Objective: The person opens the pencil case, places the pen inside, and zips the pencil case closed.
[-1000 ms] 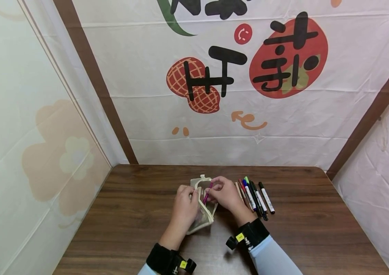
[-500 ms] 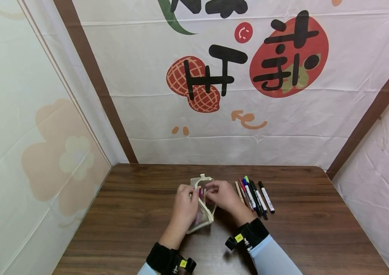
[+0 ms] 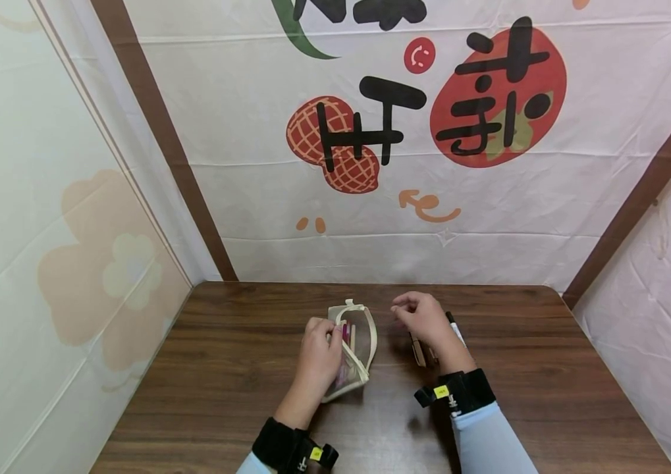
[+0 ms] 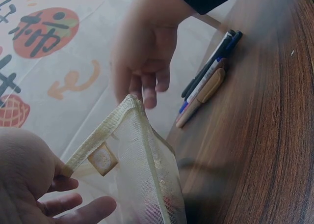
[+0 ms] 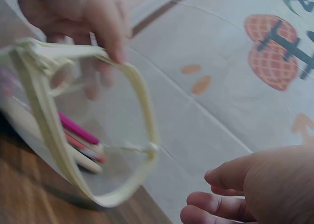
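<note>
A cream mesh pencil pouch (image 3: 374, 342) stands unzipped on the table, its mouth held wide. My left hand (image 3: 319, 349) pinches the rim on the left side between thumb and finger. Inside lie several pens, among them a magenta pen (image 5: 78, 128), as the right wrist view shows. My right hand (image 3: 427, 322) is over the loose pens to the right of the pouch, fingers loosely bent with nothing between them. In the left wrist view a tan pen (image 4: 203, 97) lies nearest the pouch, beside darker pens. From the head, my right hand hides most of this group.
The brown wooden table (image 3: 240, 368) reaches back to a printed white cloth wall (image 3: 311, 257). A black-capped white marker (image 3: 456, 329) lies at the right end of the pen group, partly behind my right hand.
The magenta pen went from my right hand into the pouch. My right hand then left the pouch mouth and moved right, over the loose pens. My left hand stayed on the rim.
</note>
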{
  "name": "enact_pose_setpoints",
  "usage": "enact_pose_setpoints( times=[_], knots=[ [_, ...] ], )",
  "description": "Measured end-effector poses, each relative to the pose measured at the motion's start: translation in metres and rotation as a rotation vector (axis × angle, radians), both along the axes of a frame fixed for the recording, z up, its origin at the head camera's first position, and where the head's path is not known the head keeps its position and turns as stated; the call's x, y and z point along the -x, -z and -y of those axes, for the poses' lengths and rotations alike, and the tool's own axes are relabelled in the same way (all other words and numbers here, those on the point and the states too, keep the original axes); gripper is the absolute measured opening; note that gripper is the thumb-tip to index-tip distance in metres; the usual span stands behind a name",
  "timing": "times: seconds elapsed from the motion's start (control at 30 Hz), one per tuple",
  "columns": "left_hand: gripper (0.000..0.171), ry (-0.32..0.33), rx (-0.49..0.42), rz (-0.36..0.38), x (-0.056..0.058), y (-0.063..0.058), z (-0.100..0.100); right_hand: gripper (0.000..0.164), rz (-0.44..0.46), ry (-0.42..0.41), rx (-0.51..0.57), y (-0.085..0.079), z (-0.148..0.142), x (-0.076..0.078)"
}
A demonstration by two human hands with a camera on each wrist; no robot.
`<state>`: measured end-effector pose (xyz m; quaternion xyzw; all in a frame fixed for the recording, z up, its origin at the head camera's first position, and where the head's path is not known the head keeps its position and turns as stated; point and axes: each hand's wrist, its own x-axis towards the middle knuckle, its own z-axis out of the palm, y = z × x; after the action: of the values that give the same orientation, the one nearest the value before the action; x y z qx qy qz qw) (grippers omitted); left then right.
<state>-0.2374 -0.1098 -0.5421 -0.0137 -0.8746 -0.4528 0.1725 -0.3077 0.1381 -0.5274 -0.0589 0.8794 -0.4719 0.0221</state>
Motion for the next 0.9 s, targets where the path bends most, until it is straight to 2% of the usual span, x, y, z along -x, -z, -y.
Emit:
enact_pose_setpoints(
  times=[0.2, 0.47, 0.9],
  knots=[
    [0.017, 0.002, 0.001, 0.010, -0.001, -0.001, 0.001, 0.031, 0.004, 0.057, -0.042, -0.004, -0.026, 0.003],
    [0.016, 0.001, 0.008, 0.001, 0.000, -0.001, 0.001, 0.032, 0.019, 0.123, -0.152, -0.002, -0.054, 0.006],
    [0.018, 0.014, 0.002, 0.021, -0.001, -0.002, 0.000, 0.039, 0.085, 0.176, -0.275, 0.003, -0.085, 0.003]
  ],
)
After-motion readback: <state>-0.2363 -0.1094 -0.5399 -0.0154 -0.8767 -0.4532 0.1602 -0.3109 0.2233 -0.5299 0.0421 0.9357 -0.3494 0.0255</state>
